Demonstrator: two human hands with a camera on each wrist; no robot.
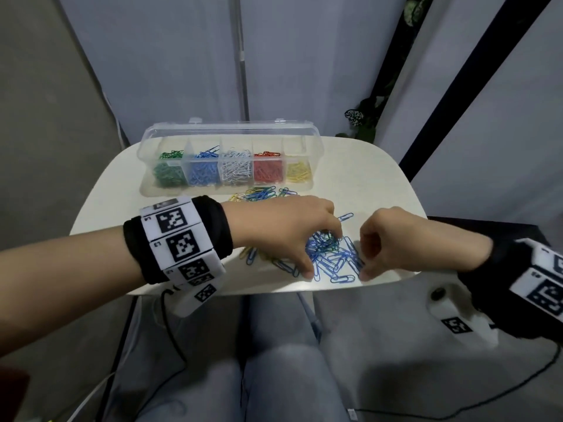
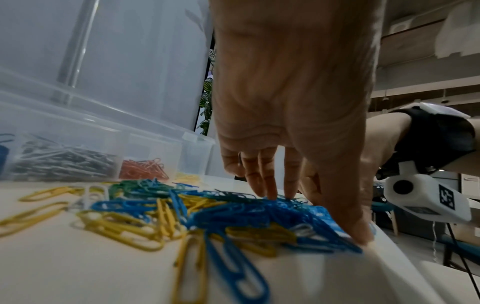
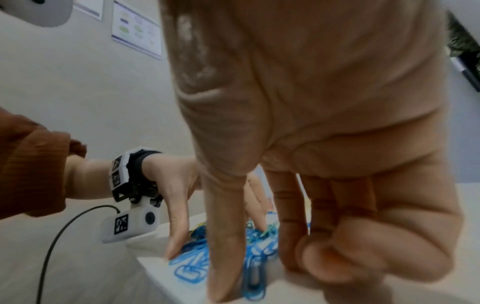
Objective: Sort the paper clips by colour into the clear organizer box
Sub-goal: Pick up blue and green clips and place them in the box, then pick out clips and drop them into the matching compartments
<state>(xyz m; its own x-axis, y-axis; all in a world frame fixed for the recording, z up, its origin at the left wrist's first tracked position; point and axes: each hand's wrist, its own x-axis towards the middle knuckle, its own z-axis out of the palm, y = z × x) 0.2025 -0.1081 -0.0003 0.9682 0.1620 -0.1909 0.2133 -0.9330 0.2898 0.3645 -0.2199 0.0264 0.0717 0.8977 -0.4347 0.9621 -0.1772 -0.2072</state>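
Note:
The clear organizer box stands open at the back of the white table. It holds green, blue, white, red and yellow clips in separate compartments. A heap of mostly blue clips lies at the table's front edge between my hands. My left hand reaches over it, its straight fingers touching the heap and its thumb on the table. My right hand stands thumb and index finger on the table with blue clips between them; its other fingers are curled in. Yellow clips lie under my left palm.
A smaller mixed pile of blue, yellow and green clips lies just in front of the box. One blue clip lies apart beyond the heap. The table's front edge runs right under my thumbs, my lap below it. A plant stands behind the table's right corner.

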